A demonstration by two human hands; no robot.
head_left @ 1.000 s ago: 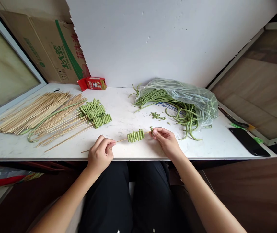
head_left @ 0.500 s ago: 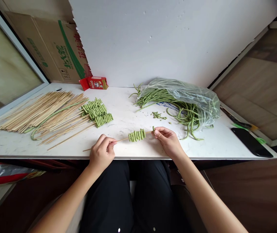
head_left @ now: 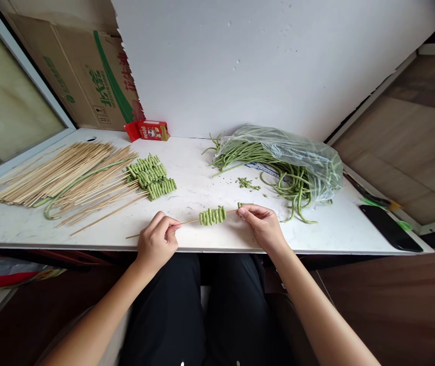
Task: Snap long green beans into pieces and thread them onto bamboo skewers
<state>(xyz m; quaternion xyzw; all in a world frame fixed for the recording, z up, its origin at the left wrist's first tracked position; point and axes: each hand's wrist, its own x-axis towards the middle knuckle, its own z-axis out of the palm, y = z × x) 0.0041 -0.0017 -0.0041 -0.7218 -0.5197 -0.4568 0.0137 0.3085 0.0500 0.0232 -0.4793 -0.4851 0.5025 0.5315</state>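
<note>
My left hand [head_left: 158, 235] pinches a thin wooden skewer [head_left: 190, 222] near its middle, the rear end sticking out past the fist. Folded green bean [head_left: 212, 216] is threaded on the skewer in a zigzag, between my two hands. My right hand [head_left: 262, 225] is closed on a green bean end [head_left: 239, 205] at the skewer's tip; part of this bean is hidden by the fingers. Left of my hands lie finished-looking bean skewers [head_left: 148, 173], their sticks pointing left. Beside them spreads a pile of bare skewers [head_left: 53, 173] with one long bean [head_left: 83, 178] across it.
A clear plastic bag [head_left: 297, 147] of long green beans [head_left: 240, 152] lies at the back right, with small bean trimmings [head_left: 248, 184] before it. A red box [head_left: 153, 130] stands by the wall. A black phone [head_left: 389, 228] and scissors [head_left: 368, 191] lie far right.
The bean piece at the skewer's tip has turned in my right fingers, from standing upright to lying more sideways. My left hand keeps its hold on the skewer. The view has shifted slightly.
</note>
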